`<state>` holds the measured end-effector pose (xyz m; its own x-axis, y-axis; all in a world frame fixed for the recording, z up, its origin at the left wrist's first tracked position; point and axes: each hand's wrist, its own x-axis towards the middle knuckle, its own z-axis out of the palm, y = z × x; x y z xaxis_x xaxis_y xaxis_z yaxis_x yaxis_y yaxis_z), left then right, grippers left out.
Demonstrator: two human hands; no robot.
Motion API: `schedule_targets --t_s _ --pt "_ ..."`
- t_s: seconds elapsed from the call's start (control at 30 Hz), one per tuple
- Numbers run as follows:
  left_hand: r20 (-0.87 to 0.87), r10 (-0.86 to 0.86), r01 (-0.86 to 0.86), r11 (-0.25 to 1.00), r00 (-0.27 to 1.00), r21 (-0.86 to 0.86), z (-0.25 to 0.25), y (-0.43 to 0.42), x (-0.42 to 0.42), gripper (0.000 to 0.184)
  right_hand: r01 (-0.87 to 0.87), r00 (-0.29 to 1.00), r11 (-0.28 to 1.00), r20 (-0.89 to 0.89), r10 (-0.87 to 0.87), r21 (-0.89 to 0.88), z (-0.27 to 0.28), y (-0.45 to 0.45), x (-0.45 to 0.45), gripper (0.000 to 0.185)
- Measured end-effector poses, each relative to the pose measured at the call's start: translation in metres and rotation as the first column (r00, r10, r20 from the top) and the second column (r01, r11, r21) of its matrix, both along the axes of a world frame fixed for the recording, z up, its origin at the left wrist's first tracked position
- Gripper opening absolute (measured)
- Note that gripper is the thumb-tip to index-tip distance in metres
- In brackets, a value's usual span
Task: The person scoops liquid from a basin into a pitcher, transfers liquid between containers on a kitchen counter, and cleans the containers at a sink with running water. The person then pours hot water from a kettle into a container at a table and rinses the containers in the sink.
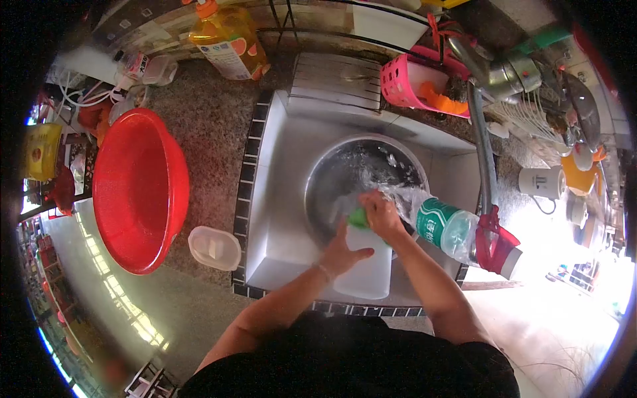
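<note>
Container [365, 265] fills our spread left hand [340, 257], green scrubber [359, 218] in our curled right hand [385, 215]; washing looks begun, unfinished.

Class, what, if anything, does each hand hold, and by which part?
Left hand: white container, by its left side. Right hand: apparently a green item, exact grip hidden.

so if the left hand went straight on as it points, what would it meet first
The left hand would likely meet the green sponge or cloth, then the right hand; how their depths line up is unclear.
</note>
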<state>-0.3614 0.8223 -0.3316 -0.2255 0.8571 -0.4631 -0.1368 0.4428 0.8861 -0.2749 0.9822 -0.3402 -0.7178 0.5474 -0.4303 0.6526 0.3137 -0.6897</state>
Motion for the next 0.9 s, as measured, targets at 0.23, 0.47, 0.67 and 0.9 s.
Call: schedule_targets --t_s 0.23,0.47,0.67,0.9 --pt "-0.201 -0.031 0.012 0.996 0.979 -0.092 0.014 0.010 -0.017 0.107 0.137 0.990 0.989 0.016 -0.138 0.051 0.013 -0.015 -0.032 0.044" --pt "-0.232 -0.125 0.088 0.982 0.965 -0.166 0.030 0.002 -0.029 0.105 0.211 0.965 0.963 0.124 -0.233 0.169 0.016 0.006 -0.053 0.051" --pt "-0.062 -0.039 0.036 0.998 0.997 -0.044 0.057 -0.023 -0.037 0.101 0.423 0.797 0.895 0.413 -0.441 0.141 -0.042 0.015 -0.021 0.047" --pt "0.351 -0.025 0.012 0.999 0.936 0.037 0.075 -0.008 -0.063 0.092 0.534 0.820 0.804 0.392 -0.417 -0.261 -0.086 -0.012 0.041 0.045"
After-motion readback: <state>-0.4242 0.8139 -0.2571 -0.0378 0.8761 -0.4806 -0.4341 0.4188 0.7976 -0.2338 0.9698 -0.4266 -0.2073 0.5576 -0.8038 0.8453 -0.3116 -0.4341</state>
